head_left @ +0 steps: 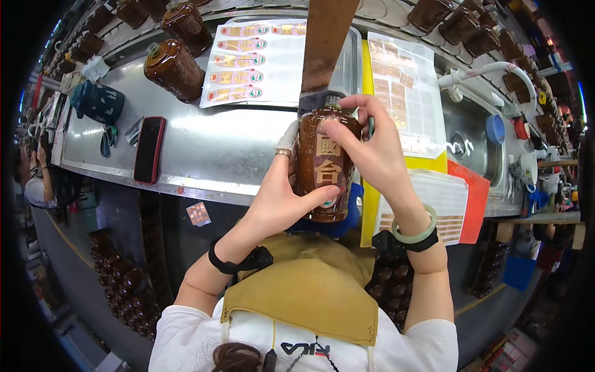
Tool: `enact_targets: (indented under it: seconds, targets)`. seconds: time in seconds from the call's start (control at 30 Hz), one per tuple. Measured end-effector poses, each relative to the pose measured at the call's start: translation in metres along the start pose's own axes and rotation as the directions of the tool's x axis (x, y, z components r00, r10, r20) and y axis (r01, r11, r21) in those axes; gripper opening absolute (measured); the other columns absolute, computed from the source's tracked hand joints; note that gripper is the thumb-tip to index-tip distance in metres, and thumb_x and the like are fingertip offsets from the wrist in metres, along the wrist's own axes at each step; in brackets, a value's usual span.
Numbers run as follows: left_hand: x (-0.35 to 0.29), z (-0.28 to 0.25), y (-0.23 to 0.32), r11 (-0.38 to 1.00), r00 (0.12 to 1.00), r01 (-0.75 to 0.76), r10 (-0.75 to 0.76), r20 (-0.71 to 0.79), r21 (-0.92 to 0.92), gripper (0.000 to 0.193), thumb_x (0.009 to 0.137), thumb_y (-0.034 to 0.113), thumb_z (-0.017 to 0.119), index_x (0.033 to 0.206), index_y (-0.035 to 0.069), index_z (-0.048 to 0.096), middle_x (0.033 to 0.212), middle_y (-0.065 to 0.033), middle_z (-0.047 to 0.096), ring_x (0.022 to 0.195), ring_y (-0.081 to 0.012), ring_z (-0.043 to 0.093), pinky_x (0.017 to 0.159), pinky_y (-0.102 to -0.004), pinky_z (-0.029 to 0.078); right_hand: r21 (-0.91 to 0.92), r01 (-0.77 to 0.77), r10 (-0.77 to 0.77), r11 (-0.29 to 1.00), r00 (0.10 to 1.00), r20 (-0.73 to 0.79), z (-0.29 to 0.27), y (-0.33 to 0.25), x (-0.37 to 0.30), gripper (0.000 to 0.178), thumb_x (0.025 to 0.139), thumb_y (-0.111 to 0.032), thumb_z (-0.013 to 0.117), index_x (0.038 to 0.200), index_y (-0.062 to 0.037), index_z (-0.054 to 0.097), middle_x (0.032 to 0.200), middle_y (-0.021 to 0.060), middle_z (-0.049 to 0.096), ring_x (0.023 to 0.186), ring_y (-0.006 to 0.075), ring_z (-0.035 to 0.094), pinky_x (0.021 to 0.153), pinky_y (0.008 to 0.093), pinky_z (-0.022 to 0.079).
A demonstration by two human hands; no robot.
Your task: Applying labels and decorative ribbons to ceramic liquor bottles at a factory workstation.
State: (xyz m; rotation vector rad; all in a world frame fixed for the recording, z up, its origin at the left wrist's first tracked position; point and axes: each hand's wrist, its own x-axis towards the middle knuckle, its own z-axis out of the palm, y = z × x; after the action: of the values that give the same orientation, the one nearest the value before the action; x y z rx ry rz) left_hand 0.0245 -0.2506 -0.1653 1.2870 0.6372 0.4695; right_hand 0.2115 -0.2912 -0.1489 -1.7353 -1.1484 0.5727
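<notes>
A brown glass bottle (326, 162) with gold raised characters on its front stands slightly tilted in front of me at the table's edge. My left hand (273, 195) wraps its left side, with the thumb across the lower front and a white covering on one finger. Around the shoulder and neck closes my right hand (377, 146), its thumb pressed on the upper front above the characters. Those right fingers are partly hidden behind the neck. To the left lies a white sheet of pink and gold labels (232, 59); to the right, a sheet of gold stickers (412, 93).
Two brown bottles (175, 73), a dark teal jug (97, 102) and a red-cased phone (149, 150) occupy the metal table's left. A wooden post (323, 46) rises just beyond my bottle. Rightward are a red board (474, 208), white tap (455, 80) and sink with blue cup (494, 129).
</notes>
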Motion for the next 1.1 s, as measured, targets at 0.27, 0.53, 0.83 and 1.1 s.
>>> enact_targets:
  seconds: [0.27,0.53,0.83,1.1]
  targets:
    - [0.0,0.002,0.001,1.0,1.0,-0.004,0.003,-0.03,-0.007,0.102,0.086,0.011,0.082,0.159,-0.003,0.012,0.149,-0.0187,0.044,0.136,-0.0249,0.05,0.113,-0.0401,0.044,0.142,-0.137,0.131,0.98,0.99,0.048,-0.002,0.005,0.003,0.037,0.083,-0.026,0.082,0.105,-0.0004,0.069,0.083,0.0025,0.055,0.079,0.0129,0.049,0.072,0.028,0.044]
    - [0.002,0.001,-0.001,0.999,0.999,0.024,-0.025,-0.038,-0.021,0.105,0.086,0.011,0.082,0.161,-0.002,0.009,0.151,-0.0188,0.043,0.136,-0.0247,0.05,0.112,-0.0397,0.045,0.074,-0.089,0.087,0.993,0.996,0.025,0.0,0.003,0.005,0.035,0.082,-0.027,0.083,0.102,-0.0008,0.071,0.083,0.0034,0.057,0.077,0.0141,0.051,0.071,0.0292,0.045]
    - [0.002,0.001,-0.003,0.999,0.999,0.015,-0.016,-0.031,-0.029,0.103,0.087,0.013,0.082,0.16,-0.003,0.012,0.148,-0.0182,0.045,0.135,-0.0252,0.051,0.112,-0.0401,0.045,0.071,-0.101,0.099,0.992,0.995,0.028,0.0,0.002,0.006,0.033,0.082,-0.027,0.082,0.099,-0.001,0.072,0.081,0.0046,0.055,0.076,0.0152,0.051,0.07,0.0299,0.045]
    - [0.002,-0.003,-0.005,0.998,1.0,-0.001,0.0,-0.016,-0.068,0.1,0.089,0.012,0.08,0.161,-0.003,0.012,0.153,-0.0198,0.041,0.139,-0.0262,0.047,0.114,-0.0403,0.042,0.38,-0.1,0.106,0.92,0.994,0.005,-0.002,0.013,-0.003,0.034,0.091,-0.021,0.078,0.117,-0.0019,0.067,0.078,-0.0043,0.047,0.074,0.0058,0.043,0.066,0.0223,0.038]
